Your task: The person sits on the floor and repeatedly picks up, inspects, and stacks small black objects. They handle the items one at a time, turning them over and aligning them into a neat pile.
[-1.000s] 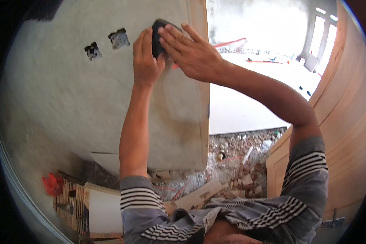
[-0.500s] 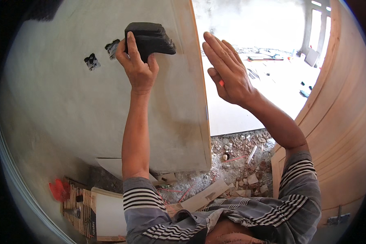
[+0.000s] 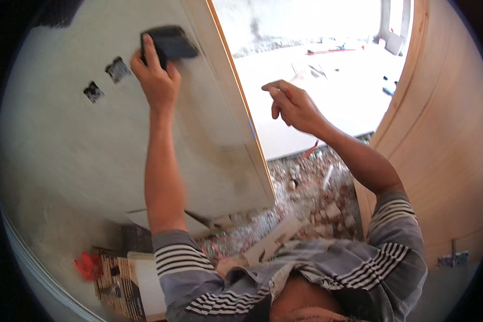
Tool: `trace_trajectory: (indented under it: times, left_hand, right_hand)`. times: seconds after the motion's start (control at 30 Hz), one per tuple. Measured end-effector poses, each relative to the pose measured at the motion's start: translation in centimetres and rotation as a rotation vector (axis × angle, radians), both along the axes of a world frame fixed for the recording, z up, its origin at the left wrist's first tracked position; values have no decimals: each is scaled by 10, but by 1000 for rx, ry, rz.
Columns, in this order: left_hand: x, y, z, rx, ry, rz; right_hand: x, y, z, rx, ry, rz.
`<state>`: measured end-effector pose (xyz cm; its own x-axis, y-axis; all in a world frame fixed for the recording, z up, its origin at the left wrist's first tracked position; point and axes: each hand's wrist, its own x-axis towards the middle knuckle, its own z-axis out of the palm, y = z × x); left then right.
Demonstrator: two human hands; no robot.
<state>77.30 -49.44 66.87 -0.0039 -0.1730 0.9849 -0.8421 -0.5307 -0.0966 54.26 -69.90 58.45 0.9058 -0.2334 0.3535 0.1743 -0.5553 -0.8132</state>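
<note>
Left hand (image 3: 156, 80) raised high against the grey plaster wall (image 3: 64, 150), fingers clenched around a dark sanding block (image 3: 169, 43), pressed flat on the wall near its top, close to the wooden door frame edge (image 3: 236, 102). Two small dark rectangular holes (image 3: 104, 80) cut into the wall just left of that hand, one above the other on a slant; contents too dark to make out.

Right hand (image 3: 291, 104) held in the air in front of the bright doorway, apart from wall and block, grasping nothing; fingers loosely curled, index slightly forward. Something small and red seems to show between the fingers, too blurred to tell.

No true container in view. Low at left, a stack of flat boards or tiles (image 3: 118, 279) beside a red rag-like lump (image 3: 88, 265), next to a white slab (image 3: 147, 279).

Wall's right edge ending at the thin wooden frame strip, running diagonally down to the rubble floor (image 3: 311, 198). Beyond that edge, an open doorway onto a bright white floor (image 3: 333, 91) with scattered small items far off. On the right, a curved wooden door panel (image 3: 440, 161) with a metal hinge (image 3: 453, 257) low down, closing in that side. Open space between the frame edge and the wooden panel, with the right forearm crossing it. Ground below strewn with broken stones and a pale plank (image 3: 276, 239).
</note>
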Motion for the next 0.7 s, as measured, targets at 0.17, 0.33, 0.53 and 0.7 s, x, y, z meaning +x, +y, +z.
trace_trajectory:
  times: [0.17,0.33,0.53,0.7]
  left_hand:
    - [-61,24,-61,-204,427,-554]
    - [-188,65,-228,-825,1380,-1346]
    - [-299,98,-335,-968,2022,-1403]
    - [-359,99,-364,-776,2059,-1277]
  right_hand:
    - [-17,6,-67,650,209,53]
    - [-74,31,-142,779,70,64]
    - [-147,99,-223,496,179,-40]
    - [-197,149,-262,516,197,-129]
